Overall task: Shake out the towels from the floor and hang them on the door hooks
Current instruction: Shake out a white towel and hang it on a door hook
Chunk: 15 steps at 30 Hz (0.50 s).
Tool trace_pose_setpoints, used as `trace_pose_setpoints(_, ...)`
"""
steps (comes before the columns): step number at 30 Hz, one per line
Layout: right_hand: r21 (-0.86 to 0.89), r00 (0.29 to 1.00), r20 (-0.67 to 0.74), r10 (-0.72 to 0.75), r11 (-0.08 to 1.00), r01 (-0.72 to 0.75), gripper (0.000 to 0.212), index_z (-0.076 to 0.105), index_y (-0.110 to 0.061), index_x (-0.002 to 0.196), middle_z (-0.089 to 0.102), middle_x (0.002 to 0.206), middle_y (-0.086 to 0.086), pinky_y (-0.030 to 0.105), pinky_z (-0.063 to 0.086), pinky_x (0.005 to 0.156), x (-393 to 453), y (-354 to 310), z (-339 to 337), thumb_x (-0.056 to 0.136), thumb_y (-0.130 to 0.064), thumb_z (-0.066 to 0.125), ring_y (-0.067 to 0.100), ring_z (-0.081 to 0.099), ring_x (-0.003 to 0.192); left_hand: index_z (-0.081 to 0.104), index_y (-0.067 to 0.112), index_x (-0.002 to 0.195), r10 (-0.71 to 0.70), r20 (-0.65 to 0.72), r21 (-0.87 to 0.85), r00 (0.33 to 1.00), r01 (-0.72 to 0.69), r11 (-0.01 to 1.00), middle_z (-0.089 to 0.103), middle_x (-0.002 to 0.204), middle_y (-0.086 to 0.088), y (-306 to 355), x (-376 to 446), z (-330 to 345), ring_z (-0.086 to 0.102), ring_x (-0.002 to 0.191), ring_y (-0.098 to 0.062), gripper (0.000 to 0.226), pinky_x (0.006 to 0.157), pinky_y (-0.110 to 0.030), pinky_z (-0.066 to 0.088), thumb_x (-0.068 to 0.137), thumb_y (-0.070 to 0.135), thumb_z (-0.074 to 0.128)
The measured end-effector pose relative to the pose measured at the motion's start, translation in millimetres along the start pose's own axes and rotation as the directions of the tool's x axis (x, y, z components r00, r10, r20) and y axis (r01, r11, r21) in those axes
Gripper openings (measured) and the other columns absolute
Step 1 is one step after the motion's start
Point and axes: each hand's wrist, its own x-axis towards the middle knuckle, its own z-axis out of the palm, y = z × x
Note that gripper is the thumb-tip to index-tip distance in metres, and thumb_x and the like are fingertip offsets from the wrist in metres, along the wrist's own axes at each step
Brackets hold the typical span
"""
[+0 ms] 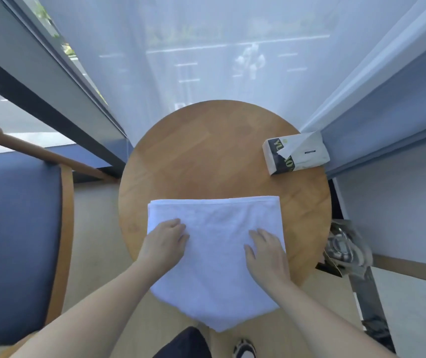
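A folded white towel (215, 223) lies on the near half of a round wooden table (217, 151), its near end drooping over the table's front edge. My left hand (165, 240) rests flat on the towel's left side, fingers pointing right. On the towel's right side my right hand (267, 250) lies flat with straight fingers. Neither hand grips the cloth. No door hooks are in view.
A tissue pack (297, 156) sits at the table's right edge against a wall ledge. A blue-cushioned wooden chair (18, 244) stands to the left. Sheer white curtain (206, 60) hangs behind the table. A patterned bag or cloth (343, 246) lies on the floor at right.
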Motion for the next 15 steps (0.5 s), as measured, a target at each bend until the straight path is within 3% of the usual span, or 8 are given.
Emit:
trace_pose_setpoints(2, -0.049, 0.999, 0.039, -0.007, 0.999, 0.009, 0.051, 0.046, -0.014, 0.148, 0.03, 0.161, 0.008, 0.035, 0.027, 0.117, -3, 2, 13, 0.1, -0.032, 0.053, 0.027, 0.025, 0.149, 0.07, 0.008, 0.115, 0.042, 0.035, 0.084, 0.999, -0.044, 0.996, 0.062, 0.136, -0.01, -3, -8, 16, 0.057, 0.127, -0.032, 0.03, 0.092, -0.043, 0.053, 0.096, 0.027, 0.057)
trace_pose_setpoints(5, -0.149, 0.995, 0.079, -0.058, 0.986, 0.07, 0.063, 0.025, -0.016, 0.158, 0.009, 0.167, 0.009, 0.03, 0.013, 0.122, 12, -2, 14, 0.103, -0.041, 0.043, 0.025, 0.006, 0.155, 0.071, 0.012, 0.113, 0.113, 0.027, 0.228, 0.993, -0.116, 0.967, 0.066, 0.13, -0.011, -13, 1, 17, 0.063, 0.116, -0.029, 0.047, 0.101, -0.041, 0.042, 0.094, 0.038, 0.037)
trace_pose_setpoints(6, -0.175, 0.994, 0.087, -0.068, 0.981, 0.082, 0.065, 0.019, -0.016, 0.159, 0.005, 0.168, 0.009, 0.03, 0.012, 0.122, 20, -5, 10, 0.104, -0.043, 0.04, 0.024, 0.002, 0.155, 0.068, 0.013, 0.119, 0.118, 0.033, 0.238, 0.992, -0.123, 0.964, 0.063, 0.136, -0.01, -17, 7, 14, 0.06, 0.121, -0.029, 0.051, 0.104, -0.041, 0.039, 0.094, 0.04, 0.032)
trace_pose_setpoints(8, -0.217, 0.992, 0.101, -0.081, 0.971, 0.102, 0.068, 0.013, -0.017, 0.16, 0.0, 0.168, 0.009, 0.03, 0.013, 0.122, 40, -15, 3, 0.104, -0.046, 0.038, 0.023, -0.002, 0.155, 0.043, 0.016, 0.15, 0.049, 0.067, 0.244, 0.997, -0.064, 0.968, 0.034, 0.161, -0.005, -23, 19, 6, 0.036, 0.146, -0.029, 0.06, 0.117, -0.044, 0.031, 0.099, 0.044, 0.031)
trace_pose_setpoints(10, -0.247, 0.988, 0.131, -0.079, 0.963, 0.11, 0.07, 0.01, -0.017, 0.16, -0.004, 0.168, 0.008, 0.031, 0.015, 0.122, 62, -26, -5, 0.104, -0.049, 0.036, 0.023, -0.005, 0.155, 0.002, 0.02, 0.16, -0.051, 0.121, 0.218, 0.991, 0.024, 0.976, -0.007, 0.166, 0.003, -29, 33, 0, 0.0, 0.156, -0.022, 0.071, 0.125, -0.04, 0.01, 0.104, 0.051, 0.031)
trace_pose_setpoints(11, -0.257, 0.987, 0.142, -0.076, 0.96, 0.111, 0.071, 0.008, -0.017, 0.16, -0.005, 0.168, 0.008, 0.032, 0.016, 0.121, 73, -31, -9, 0.103, -0.05, 0.035, 0.023, -0.006, 0.155, -0.006, 0.021, 0.16, -0.076, 0.121, 0.233, 0.99, 0.046, 0.971, -0.015, 0.165, 0.004, -31, 42, -3, -0.008, 0.155, -0.02, 0.074, 0.126, -0.039, 0.004, 0.104, 0.053, 0.03)
trace_pose_setpoints(15, -0.294, 0.984, 0.145, -0.102, 0.945, 0.141, 0.075, 0.004, -0.018, 0.161, -0.009, 0.168, 0.006, 0.035, 0.019, 0.121, 117, -47, -27, 0.102, -0.052, 0.036, 0.022, -0.008, 0.154, -0.01, 0.021, 0.16, -0.106, 0.092, 0.295, 0.99, 0.074, 0.953, -0.018, 0.166, 0.002, -30, 86, -27, -0.012, 0.155, -0.021, 0.073, 0.126, -0.04, 0.001, 0.105, 0.05, 0.028)
